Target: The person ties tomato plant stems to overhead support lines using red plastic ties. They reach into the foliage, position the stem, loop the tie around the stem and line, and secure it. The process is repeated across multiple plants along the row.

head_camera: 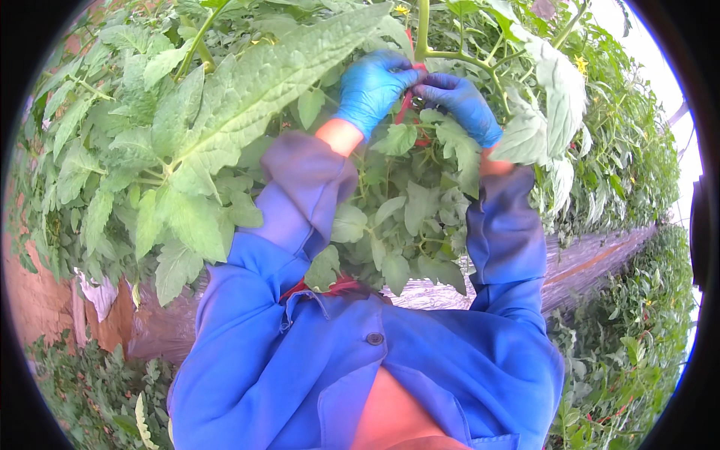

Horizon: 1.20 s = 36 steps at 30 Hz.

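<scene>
Both of my hands wear blue disposable gloves and meet at a thick green tomato stem [422,31]. My left hand [372,90] pinches a red plastic tie strip [419,67] against the stem, thumb and fingertips together. From the other side, my right hand [462,106] has its bent fingers at the same strip, just below the left fingertips. A loose red length [404,107] hangs down between the hands. Leaves partly cover the right wrist, and the fingers hide where the strip crosses the stem.
A large tomato leaf [264,90] reaches across the upper left, close to the camera. Dense foliage surrounds my forearms. A bundle of red strips [340,286] shows at my waist. Plastic film [596,259] covers the ground between plant rows, with another row [624,360] at lower right.
</scene>
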Available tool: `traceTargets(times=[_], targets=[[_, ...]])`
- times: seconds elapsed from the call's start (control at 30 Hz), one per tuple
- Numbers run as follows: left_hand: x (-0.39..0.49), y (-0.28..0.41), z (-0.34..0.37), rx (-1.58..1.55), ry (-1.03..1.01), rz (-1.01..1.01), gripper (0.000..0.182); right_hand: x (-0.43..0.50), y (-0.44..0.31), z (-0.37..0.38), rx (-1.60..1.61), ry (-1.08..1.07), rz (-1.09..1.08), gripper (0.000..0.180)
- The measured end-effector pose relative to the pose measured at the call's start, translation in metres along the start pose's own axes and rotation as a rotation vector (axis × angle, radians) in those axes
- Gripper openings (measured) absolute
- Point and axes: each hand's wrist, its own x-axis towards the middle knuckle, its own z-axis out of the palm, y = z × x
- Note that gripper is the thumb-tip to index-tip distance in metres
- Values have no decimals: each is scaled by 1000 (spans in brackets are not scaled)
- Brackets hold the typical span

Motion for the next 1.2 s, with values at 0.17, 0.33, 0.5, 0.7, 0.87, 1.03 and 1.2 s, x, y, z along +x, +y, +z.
traceTargets(times=[0.17, 0.33, 0.5, 0.7, 0.87, 1.03, 1.2], targets=[[4, 1, 1, -56, -41, -70, 28, 1, 6, -1, 118, -108, -176, 27], [9, -8, 6, -229, -33, -17, 30, 21, 45, -12, 65, 34, -314, 23], [14, -28, -8, 231, -17, -71, 57, 45, 86, -40, -243, 252, -377, 25], [5, -47, -12, 556, -430, -103, 68, 20, 75, -38, -18, 328, -347, 25], [6, -46, -20, 307, -517, -54, 69, 11, 53, -27, 152, 387, -374, 24], [12, -35, -25, 517, -663, -25, 77, 15, 59, -41, 69, 486, -314, 24], [11, -34, -24, 479, -667, -27, 82, 1, 73, -57, -136, 562, -367, 25]])
